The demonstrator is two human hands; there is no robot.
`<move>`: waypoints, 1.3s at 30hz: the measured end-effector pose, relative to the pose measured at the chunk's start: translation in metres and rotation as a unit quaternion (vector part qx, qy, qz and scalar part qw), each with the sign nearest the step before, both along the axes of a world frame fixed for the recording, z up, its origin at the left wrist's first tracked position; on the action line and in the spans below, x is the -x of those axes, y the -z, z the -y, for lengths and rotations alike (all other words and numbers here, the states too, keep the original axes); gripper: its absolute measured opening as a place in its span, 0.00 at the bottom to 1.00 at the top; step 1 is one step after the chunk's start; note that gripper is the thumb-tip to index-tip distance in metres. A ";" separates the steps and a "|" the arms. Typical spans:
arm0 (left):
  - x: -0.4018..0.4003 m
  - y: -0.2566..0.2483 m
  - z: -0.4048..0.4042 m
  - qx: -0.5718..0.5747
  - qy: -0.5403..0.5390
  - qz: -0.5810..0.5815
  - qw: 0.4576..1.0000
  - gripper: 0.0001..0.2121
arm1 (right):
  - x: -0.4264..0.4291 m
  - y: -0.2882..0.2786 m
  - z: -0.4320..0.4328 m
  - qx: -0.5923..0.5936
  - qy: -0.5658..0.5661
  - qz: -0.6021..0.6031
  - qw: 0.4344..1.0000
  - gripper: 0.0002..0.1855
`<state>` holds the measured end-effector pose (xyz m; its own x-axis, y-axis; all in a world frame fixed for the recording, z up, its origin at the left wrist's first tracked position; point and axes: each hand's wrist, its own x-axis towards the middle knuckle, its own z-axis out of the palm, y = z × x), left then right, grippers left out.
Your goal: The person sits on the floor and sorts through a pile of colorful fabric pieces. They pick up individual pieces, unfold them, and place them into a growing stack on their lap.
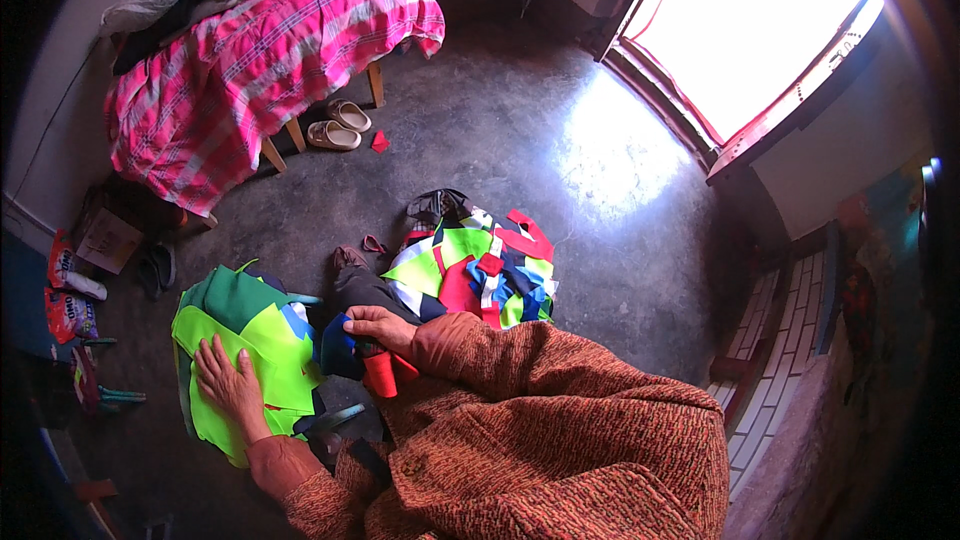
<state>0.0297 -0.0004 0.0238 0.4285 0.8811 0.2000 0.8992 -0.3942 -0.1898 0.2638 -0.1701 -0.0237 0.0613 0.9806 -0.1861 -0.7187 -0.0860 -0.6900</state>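
Observation:
My left hand (229, 384) lies flat, fingers spread, on neon-yellow fabric pieces (262, 345). These rest with a green fabric piece (225, 296) and a few blue and red ones on a low support whose pale blue-green legs stick out. To the right of that pile, my right hand (381, 328) grips dark blue fabric (339, 349) between thumb and fingers. Orange-red fabric (380, 373) hangs just under this hand; whether it is held too, I cannot tell. A heap of mixed fabric scraps (457, 270) lies on the floor beyond my right forearm.
A bench or table under a pink checked cloth (277, 52) stands at the upper left. Near its legs are beige clogs (334, 135) and a red scrap (380, 142). A cardboard box (110, 240), dark shoes (157, 268) and detergent bags (61, 315) are at the left. A bright doorway (742, 30) opens at the upper right.

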 end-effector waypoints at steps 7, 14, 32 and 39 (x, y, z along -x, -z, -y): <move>-0.001 0.003 -0.003 -0.012 0.013 0.002 1.000 0.26 | -0.001 0.002 0.001 0.001 0.008 -0.003 1.000 0.07; 0.002 0.009 -0.006 0.001 -0.006 0.012 1.000 0.26 | -0.030 0.037 -0.026 -0.376 0.194 0.592 0.686 0.10; 0.006 0.015 -0.005 -0.017 0.029 0.108 0.994 0.26 | -0.022 0.093 -0.019 -0.341 0.175 0.587 0.713 0.17; 0.005 -0.009 0.014 -0.047 0.085 0.309 0.946 0.27 | -0.042 0.164 -0.019 -0.418 0.253 0.669 0.560 0.31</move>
<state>0.0250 -0.0139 0.0326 0.3381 0.7753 0.5335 0.7745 -0.5513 0.3103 0.3057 -0.1514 -0.1880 -0.0934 0.4848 0.8696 0.7023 0.6512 -0.2876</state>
